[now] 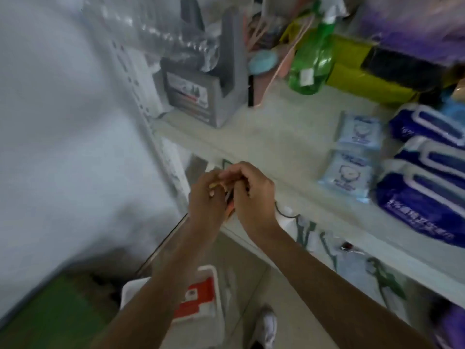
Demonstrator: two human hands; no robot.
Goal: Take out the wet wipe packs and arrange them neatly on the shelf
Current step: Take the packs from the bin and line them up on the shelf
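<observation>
- The left hand [205, 197] and right hand [251, 195] meet in front of the shelf edge, fingers of both curled together round a small orange-and-dark thing [230, 201] held between them; the picture is blurred, so what the thing is cannot be told.
- The grip of each hand is closed on that small thing, the knuckles of the two hands touching.
- On the shelf [264, 137], well to the right of the hands, two small pale blue wet wipe packs [348, 172] lie flat, one behind the other, just beside each other.
- Just right of them three large dark blue wet wipe packs [425, 197] with white lids lie in a row from front to back, touching one another.
- At the back of the shelf stand a grey plastic holder [214, 86] on the left and a green spray bottle [312, 64] upright near the middle, with yellow bags [352, 71] lying beside the bottle.
- Below the arms, on the floor, sits a white container [203, 298] with a red-and-white pack in it.
- A white shoe [266, 326] shows by the container.
</observation>
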